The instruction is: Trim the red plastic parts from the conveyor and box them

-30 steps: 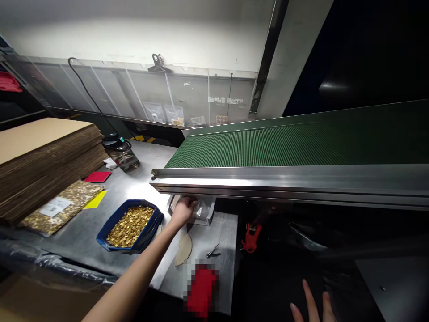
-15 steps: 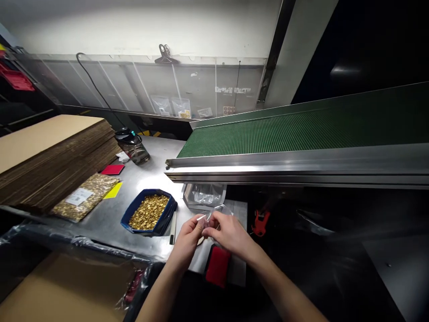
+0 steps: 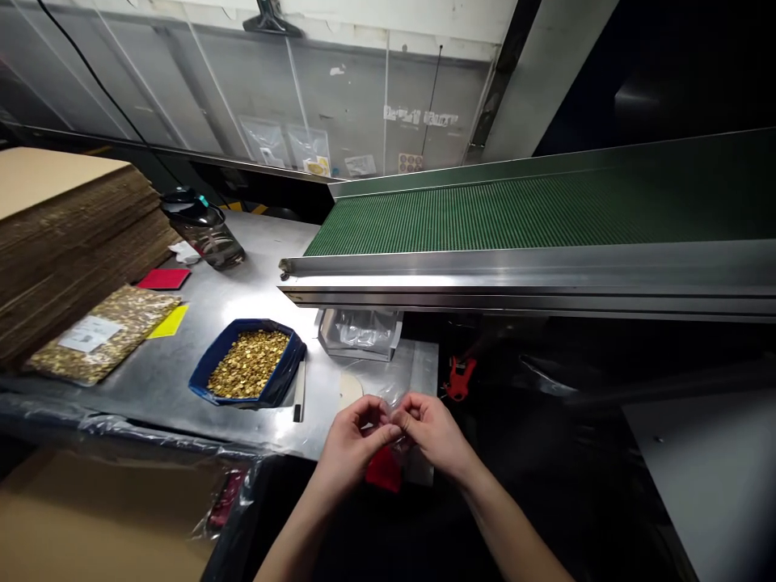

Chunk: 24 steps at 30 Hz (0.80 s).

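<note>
My left hand (image 3: 350,446) and my right hand (image 3: 437,438) meet over the front of the metal table, fingers pinched close together. Between them they grip a small clear plastic bag (image 3: 395,396), mostly hidden by the fingers. Just below lies a red block or pad (image 3: 384,472), partly covered by my hands. A flat cream-coloured piece with a rounded edge (image 3: 350,390) rests on the table behind my left hand. Farther left stands a blue tray (image 3: 200,378) of small gold-coloured pieces (image 3: 250,364), with a thin white and black stick (image 3: 299,392) beside it.
A green conveyor belt (image 3: 436,222) slopes up to the right above a bin of clear bags (image 3: 364,330). A dark bottle (image 3: 209,238), a packed bag of gold pieces (image 3: 103,335) and stacked cardboard (image 3: 73,234) are leftward. An open lined box (image 3: 109,517) is front left; a red tool (image 3: 459,378) is rightward.
The view has shifted, so the table things sit farther left and higher. My hands stay together on the clear bag, now lower in view, and the cream-coloured piece shows more fully.
</note>
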### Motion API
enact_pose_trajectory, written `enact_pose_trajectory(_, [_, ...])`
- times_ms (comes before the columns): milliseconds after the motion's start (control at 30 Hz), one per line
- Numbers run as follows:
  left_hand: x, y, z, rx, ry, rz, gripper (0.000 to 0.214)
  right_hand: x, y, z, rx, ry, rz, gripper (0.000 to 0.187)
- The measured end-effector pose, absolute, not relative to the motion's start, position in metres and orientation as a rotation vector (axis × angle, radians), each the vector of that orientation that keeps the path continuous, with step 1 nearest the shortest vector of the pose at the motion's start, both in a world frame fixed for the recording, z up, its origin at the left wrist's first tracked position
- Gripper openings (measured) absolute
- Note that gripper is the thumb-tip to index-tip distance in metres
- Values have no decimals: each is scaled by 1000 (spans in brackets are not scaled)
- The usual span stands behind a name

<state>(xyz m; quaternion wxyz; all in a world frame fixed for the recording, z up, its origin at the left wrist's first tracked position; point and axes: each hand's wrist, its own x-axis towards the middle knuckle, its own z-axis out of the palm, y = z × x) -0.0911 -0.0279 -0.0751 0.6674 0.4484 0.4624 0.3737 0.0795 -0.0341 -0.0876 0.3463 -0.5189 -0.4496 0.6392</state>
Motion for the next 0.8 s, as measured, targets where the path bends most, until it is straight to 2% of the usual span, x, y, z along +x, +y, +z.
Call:
enact_pose_trajectory(100, [-96,-25,-75,1101,1138,812,28,91,-41,-94,-1377,-1087,1601,54])
enact_pose_trajectory(233, [-95,-27,-83,1097,1252,880,32,96,-46,-84,-1424,-1102,1474,34])
enact_pose_trajectory(333, [-85,-31,-86,1059,1189,885,35,92,-50,-67,-1442,-1249,1505,22])
enact_pose_trajectory(467, [-88,-33,-83,1050,1337,1046,25,94,-62,-55,-1714,-1503,1382,6])
enact_pose_trajectory(567, [-105,-38,-72,1230,1488,1178,17,93,-71,-56,-2006,-1749,1065,10])
enact_pose_trajectory(667, [-121,-56,-61,1446,1386,903,6,80,-66,-58,-1944,-1849,900,4])
enact_pose_trajectory(733, [-134,-73,-58,1469,1334,711,4,73,-57,-54,-1877,-1788,1022,22])
enact_pose_trajectory(800, [-150,-90,-61,1387,1372,636,5,76,-50,-47,-1720,-1765,1304,25])
